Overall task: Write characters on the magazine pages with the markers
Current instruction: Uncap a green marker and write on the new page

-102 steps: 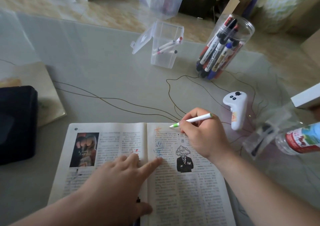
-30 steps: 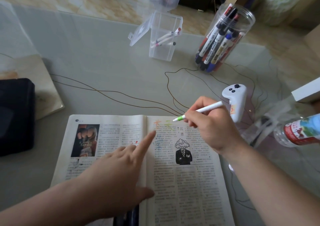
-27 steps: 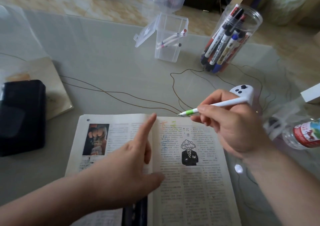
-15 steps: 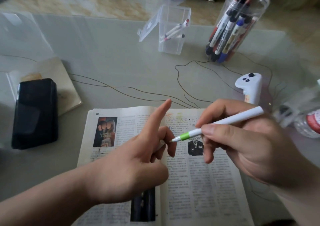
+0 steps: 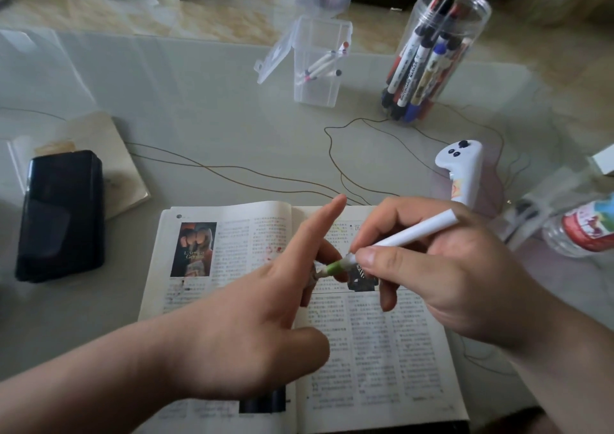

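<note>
Gripping the marker (image 5: 415,231), the right hand (image 5: 448,277) aims its tip lower-left.

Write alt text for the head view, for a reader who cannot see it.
The right hand grips a white marker with a green tip over an open magazine, the tip tucked among the left hand's curled fingers, index finger extended. Beyond are a clear plastic jar of markers and a white controller.
</note>
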A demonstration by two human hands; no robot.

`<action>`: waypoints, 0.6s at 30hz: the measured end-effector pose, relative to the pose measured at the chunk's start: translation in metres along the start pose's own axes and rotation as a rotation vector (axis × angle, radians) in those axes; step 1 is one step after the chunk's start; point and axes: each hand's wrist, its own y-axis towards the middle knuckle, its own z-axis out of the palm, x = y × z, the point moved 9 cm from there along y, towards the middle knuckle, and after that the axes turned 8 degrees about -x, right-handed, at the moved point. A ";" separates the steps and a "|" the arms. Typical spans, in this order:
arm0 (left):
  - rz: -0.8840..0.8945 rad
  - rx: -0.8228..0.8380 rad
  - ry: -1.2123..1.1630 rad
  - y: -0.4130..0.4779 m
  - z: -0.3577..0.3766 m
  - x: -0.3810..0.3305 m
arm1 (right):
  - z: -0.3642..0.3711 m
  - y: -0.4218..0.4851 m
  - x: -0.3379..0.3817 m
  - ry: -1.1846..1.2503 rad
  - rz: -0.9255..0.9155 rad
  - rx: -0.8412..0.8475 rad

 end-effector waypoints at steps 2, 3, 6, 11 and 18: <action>-0.005 -0.023 0.024 -0.001 -0.003 -0.003 | -0.002 0.000 -0.001 0.028 0.025 0.004; -0.010 -0.027 0.034 -0.002 -0.004 -0.004 | -0.003 0.000 -0.001 0.047 0.036 0.004; 0.019 0.012 0.104 -0.004 -0.002 -0.013 | -0.001 -0.002 0.000 0.056 0.028 0.000; 0.003 -0.117 0.074 0.005 -0.009 -0.017 | 0.001 -0.007 -0.002 0.100 0.032 -0.029; -0.129 -0.465 -0.744 0.005 -0.043 -0.007 | -0.006 -0.011 -0.015 0.613 0.255 -0.153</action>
